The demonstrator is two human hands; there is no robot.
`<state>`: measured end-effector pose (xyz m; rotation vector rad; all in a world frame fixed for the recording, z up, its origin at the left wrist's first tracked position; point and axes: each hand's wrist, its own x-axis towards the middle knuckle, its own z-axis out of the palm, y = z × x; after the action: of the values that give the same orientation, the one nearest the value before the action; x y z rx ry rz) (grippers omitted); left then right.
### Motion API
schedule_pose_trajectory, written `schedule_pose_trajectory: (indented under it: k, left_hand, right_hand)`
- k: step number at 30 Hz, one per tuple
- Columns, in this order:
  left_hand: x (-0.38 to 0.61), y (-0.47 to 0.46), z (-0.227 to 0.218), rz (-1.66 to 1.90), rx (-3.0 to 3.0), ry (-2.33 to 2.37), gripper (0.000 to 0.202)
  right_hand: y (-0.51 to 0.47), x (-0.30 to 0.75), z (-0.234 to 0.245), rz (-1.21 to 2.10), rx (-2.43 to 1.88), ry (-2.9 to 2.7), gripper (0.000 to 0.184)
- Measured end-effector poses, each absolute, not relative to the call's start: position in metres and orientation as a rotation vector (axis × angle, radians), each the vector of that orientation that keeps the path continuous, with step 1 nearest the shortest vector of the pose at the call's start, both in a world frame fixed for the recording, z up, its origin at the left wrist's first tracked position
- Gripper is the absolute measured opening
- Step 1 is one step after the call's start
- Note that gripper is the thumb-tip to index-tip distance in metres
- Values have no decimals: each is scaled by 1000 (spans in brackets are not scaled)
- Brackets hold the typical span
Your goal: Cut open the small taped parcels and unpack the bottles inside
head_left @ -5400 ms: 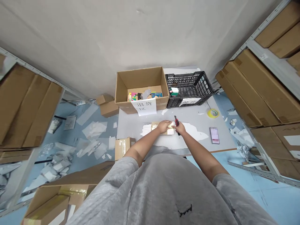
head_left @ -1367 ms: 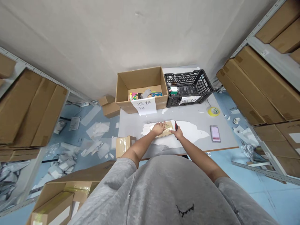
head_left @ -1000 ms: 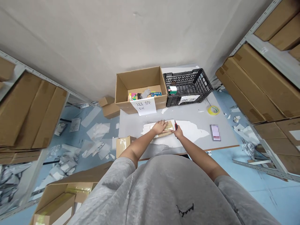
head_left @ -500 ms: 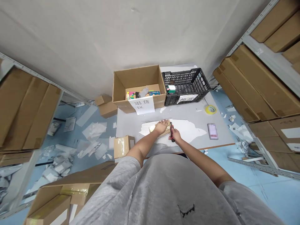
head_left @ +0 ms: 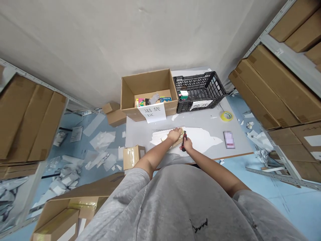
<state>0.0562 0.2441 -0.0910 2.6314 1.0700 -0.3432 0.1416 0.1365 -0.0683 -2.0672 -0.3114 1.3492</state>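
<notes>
Cardboard packet (head_left: 178, 142): I see it lying flat on white paper (head_left: 198, 142), on the grey table (head_left: 200, 117).
Left hand (head_left: 174, 135): I see it open, palm down, pressing on the packet.
Right hand (head_left: 187, 144): I see it closed narrow, holding a red-black utility knife (head_left: 184, 140) just beside the packet.

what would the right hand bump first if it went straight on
Probably the flat cardboard parcel under the left hand: the right hand, gripping a red and black utility knife, sits at its edge, though depth is unclear.
</notes>
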Motion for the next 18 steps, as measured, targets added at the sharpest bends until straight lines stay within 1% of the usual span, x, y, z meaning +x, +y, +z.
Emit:
schedule_pose_trajectory:
  k: [8, 14, 18]
  left_hand:
    - [58, 245, -87, -396, 2682, 1030, 45]
    - [60, 250, -89, -348, 2630, 1055, 43]
    - [61, 253, -91, -320, 2618, 1058, 47]
  right_hand:
    - [144, 144, -71, 1355, -2066, -293, 31]
    - [145, 140, -70, 1323, -2079, -347, 30]
    - [144, 141, -68, 1332, -2080, -380, 31]
